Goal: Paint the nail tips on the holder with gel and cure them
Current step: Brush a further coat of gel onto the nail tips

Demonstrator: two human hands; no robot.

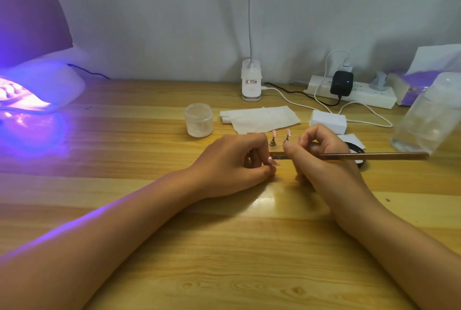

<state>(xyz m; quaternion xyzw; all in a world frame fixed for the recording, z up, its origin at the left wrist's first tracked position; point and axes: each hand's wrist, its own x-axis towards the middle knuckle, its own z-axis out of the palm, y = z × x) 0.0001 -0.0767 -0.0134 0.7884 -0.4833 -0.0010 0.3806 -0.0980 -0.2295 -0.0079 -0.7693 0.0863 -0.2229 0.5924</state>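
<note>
My left hand (234,160) rests on the wooden table with its fingers curled round a small nail tip (273,161) on its stand. My right hand (321,155) pinches a thin brown brush (374,156); the handle points right and the tip reaches toward the nail tip. Behind my hands, two pink nail tips on small stands (280,138) stand upright, and more pink tips peek over my left knuckles (250,132). A white curing lamp (42,87) glows purple at the far left.
A small frosted jar (198,120) and white tissue (259,119) lie behind my hands. A clip lamp base (251,82), a power strip with plugs (349,90), a white block (328,121) and a clear bottle (424,117) crowd the back right.
</note>
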